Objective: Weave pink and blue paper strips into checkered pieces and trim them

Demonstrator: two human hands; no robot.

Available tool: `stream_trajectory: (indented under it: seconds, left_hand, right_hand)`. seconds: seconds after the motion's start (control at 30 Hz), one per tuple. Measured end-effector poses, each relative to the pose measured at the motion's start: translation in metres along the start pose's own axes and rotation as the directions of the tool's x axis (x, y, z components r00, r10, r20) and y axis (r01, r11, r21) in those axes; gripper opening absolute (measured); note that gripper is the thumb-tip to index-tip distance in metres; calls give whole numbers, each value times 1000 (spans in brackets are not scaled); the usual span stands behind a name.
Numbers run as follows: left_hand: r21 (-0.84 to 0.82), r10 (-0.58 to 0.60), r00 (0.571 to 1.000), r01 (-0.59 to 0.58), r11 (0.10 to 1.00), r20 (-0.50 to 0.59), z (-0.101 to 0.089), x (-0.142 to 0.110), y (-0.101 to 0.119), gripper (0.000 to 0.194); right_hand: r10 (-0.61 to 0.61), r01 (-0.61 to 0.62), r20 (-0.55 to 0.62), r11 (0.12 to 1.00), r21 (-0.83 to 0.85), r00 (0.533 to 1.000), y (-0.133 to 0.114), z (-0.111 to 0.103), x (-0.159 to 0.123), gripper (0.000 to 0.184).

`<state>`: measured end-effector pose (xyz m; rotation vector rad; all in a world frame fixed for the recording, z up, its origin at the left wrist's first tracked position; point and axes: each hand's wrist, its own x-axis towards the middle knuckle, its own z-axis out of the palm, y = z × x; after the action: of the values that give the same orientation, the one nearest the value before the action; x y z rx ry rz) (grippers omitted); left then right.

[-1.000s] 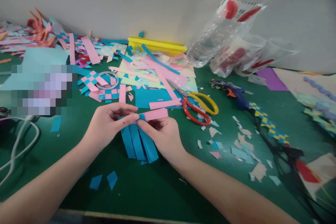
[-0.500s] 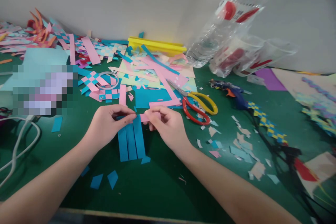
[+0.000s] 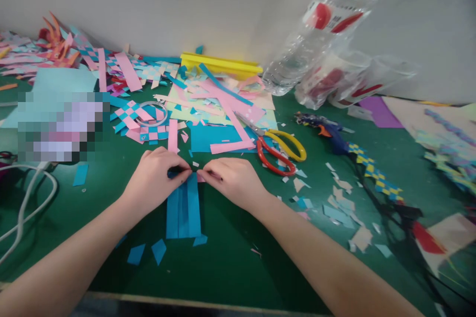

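My left hand (image 3: 158, 176) pinches the top of several blue paper strips (image 3: 183, 213), which hang side by side toward me above the green table. Thumb and index finger of my right hand (image 3: 232, 178) close on a pink paper strip (image 3: 201, 177) beside the strips' top right corner. Most of that pink strip is hidden by my fingers. Another pink strip (image 3: 173, 134) lies flat just beyond my left hand. Scissors (image 3: 273, 146) with one red and one yellow handle rest beyond my right hand, blades pointing away to the left.
Woven paper pieces (image 3: 130, 115), a roll of clear tape (image 3: 152, 113) and loose scraps cover the back. A plastic bottle (image 3: 297, 44) leans by bagged cups (image 3: 345, 77). At right lies a glue gun (image 3: 330, 133) with its cord; at left, a white cable (image 3: 54, 188).
My right hand has rotated, and its fingertips have come close to my left ones. Less of the pink strip shows now. The blue strips have shifted slightly toward me.
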<state>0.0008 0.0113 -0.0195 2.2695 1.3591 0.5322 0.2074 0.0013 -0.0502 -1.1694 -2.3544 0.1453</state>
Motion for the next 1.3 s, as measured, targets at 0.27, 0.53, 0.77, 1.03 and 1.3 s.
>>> stream_trajectory:
  seconds: [0.27,0.53,0.77,1.03,1.3]
  left_hand:
    - [344,40,968,49,938,-248,-11,1,-17,23]
    - [541,183,975,-87,836,-126,-6,1,-28,56]
    - [569,279,958,-192,799,-68,-6,2,-33,42]
    - [572,276,958,-182,800,-81,-8,2,-28,34]
    - [547,264,956,-154,823,-128,-10,2,-26,24]
  right_hand:
    - [-124,123,-5,987,-106,992,16,-4,1,30]
    - [-141,137,-14,982,-133,990,31,-8,2,31]
    - [-122,117,-50,989,-90,991,36,-8,2,30]
    - [-114,108,-85,992,-68,990,33,-9,1,31]
    - [-112,107,-68,991,-77,991,33,-9,2,33]
